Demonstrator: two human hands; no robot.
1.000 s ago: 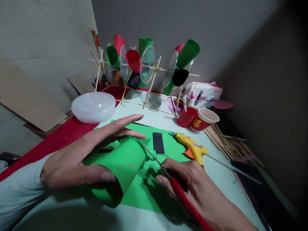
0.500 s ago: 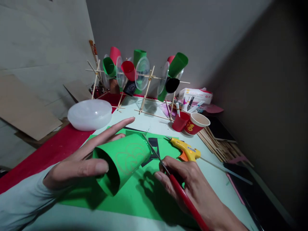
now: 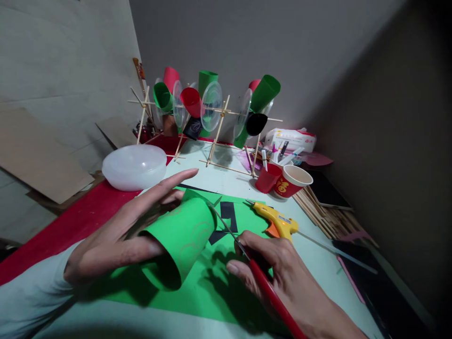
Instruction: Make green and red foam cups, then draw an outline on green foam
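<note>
My left hand (image 3: 116, 240) holds a curled green foam sheet (image 3: 180, 240) rolled into a tube, thumb under the roll and fingers stretched along its far side. Faint circles are drawn on the roll. My right hand (image 3: 278, 278) grips red-handled scissors (image 3: 254, 268), whose blades point up-left and meet the roll's far edge. Below both lies the flat part of the green sheet (image 3: 219, 292), with black foam pieces (image 3: 226, 216) on it.
A yellow glue gun (image 3: 278, 221) lies right of the sheet. Red paper cups (image 3: 286, 181) with markers, a bundle of wooden sticks (image 3: 325, 212), a white plastic bowl (image 3: 134, 167) and a stick frame with coloured cones and clear lids (image 3: 212, 108) stand behind. A tissue pack (image 3: 293, 139) is far right.
The green roll has turned and tilted in my left hand, its open end now lower. The scissors stay at its far edge. The view shifted slightly.
</note>
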